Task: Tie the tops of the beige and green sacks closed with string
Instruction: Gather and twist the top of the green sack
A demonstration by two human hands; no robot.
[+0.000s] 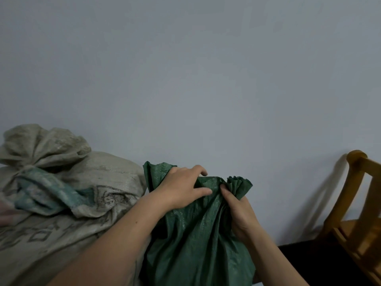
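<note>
Against the plain pale grey-blue wall (206, 69) stand your two sacks, and the bigger one, the bulging beige woven sack with faded print and a teal band (61, 213), sits at your left with its neck already bunched into a crumpled topknot; whether string holds that knot is too hard to tell. Just beside it, touching its flank, stands the dark green woven plastic sack (195, 244), right in front of you, and this is the one in hand. At the far right a yellow wooden chair (358, 213) stands well apart from the work. Your left hand (181, 188) lies over the loose near-left part of the green sack's mouth, fingers spread and pressing cloth toward the middle, its grip closed on fabric. Your right hand (239, 211) has its grip clenched on the pleated right part of the mouth (239, 184), which fans up above your fingers. By the look of it you are gathering the top, not yet tying. No string shows anywhere, so next you would likely need to draw the left corner into the bundle, hold the neck in one fist, and free the other hand to fetch string.
</note>
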